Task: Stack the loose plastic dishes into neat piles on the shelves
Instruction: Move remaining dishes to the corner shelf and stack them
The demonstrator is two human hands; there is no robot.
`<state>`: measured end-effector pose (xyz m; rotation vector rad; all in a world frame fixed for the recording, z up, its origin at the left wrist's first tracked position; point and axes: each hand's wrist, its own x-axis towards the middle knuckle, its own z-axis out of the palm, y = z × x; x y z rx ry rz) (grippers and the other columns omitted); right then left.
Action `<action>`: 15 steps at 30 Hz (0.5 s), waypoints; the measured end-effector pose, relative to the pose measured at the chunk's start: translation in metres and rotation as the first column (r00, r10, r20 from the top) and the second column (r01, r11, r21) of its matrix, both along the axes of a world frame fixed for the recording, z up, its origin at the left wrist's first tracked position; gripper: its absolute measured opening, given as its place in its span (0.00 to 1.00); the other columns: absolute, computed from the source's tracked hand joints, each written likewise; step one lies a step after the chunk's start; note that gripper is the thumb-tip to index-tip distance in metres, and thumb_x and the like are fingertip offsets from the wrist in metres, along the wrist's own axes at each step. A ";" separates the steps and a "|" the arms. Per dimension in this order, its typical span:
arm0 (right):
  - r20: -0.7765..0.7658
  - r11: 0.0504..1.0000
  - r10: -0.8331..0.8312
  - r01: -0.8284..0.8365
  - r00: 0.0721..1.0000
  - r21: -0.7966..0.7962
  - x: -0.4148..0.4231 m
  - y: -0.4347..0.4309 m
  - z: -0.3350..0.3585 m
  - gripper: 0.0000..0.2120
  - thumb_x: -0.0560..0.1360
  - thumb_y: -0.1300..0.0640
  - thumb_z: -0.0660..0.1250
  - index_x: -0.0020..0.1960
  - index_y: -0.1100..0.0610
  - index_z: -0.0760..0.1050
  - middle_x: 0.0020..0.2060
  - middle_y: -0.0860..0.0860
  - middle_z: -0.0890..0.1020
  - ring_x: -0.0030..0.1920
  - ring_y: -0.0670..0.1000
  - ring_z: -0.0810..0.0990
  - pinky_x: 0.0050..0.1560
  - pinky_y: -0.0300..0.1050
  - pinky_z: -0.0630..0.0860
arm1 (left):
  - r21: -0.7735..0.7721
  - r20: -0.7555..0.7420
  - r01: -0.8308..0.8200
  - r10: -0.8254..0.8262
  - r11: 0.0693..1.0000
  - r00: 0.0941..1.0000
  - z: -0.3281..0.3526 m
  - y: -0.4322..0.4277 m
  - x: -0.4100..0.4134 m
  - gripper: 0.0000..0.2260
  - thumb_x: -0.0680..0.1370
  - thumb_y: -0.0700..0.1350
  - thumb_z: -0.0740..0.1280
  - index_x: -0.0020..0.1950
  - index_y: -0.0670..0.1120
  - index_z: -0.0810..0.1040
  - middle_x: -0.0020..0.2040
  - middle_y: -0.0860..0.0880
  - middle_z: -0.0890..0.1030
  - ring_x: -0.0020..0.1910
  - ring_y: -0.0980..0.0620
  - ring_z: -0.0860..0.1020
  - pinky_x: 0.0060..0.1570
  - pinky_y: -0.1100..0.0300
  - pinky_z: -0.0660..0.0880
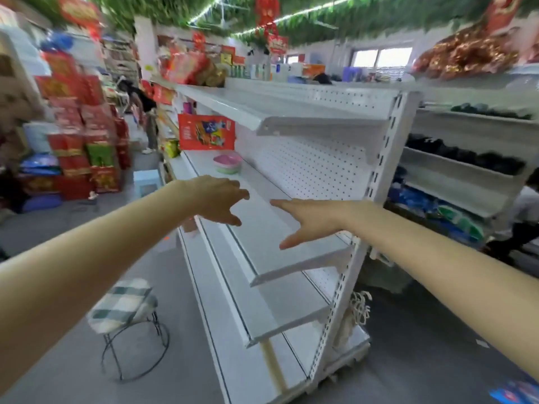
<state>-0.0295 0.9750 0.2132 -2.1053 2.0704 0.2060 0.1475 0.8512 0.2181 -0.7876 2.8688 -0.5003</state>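
A small pile of plastic dishes (pixel 227 164), pink on top and green below, sits on the middle white shelf (pixel 271 228) toward its far end. My left hand (pixel 218 199) reaches out over the shelf's front edge, fingers apart and holding nothing, well short of the dishes. My right hand (pixel 309 218) is stretched out flat over the same shelf nearer to me, thumb spread, also holding nothing. The two hands are a short gap apart.
The white shelving unit has a pegboard back (pixel 306 167), a shelf above (pixel 262 106) and others below. A red box (pixel 206 132) stands beyond the dishes. A stool with a checked cushion (pixel 124 304) stands in the aisle at left. A person (pixel 144 112) bends down far along the aisle.
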 end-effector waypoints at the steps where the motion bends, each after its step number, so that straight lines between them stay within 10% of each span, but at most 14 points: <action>1: -0.004 1.000 0.015 -0.015 1.000 -0.002 0.006 -0.031 0.002 0.47 0.70 0.35 0.66 0.76 0.47 0.41 0.76 0.50 0.54 0.74 0.52 0.57 0.73 0.52 0.58 | 0.000 -0.020 -0.032 0.032 0.999 0.999 0.003 -0.023 0.013 0.30 0.75 0.61 0.63 0.73 0.52 0.60 0.66 0.49 0.70 0.63 0.46 0.72 0.56 0.53 0.72; 15: -0.001 1.000 0.016 -0.016 1.000 -0.025 0.126 -0.397 -0.041 0.43 0.73 0.38 0.64 0.77 0.50 0.45 0.75 0.55 0.57 0.73 0.56 0.60 0.71 0.51 0.61 | 0.008 -0.018 -0.159 0.159 0.987 0.987 -0.042 -0.363 0.189 0.26 0.76 0.58 0.62 0.72 0.53 0.62 0.60 0.49 0.72 0.59 0.47 0.74 0.54 0.50 0.75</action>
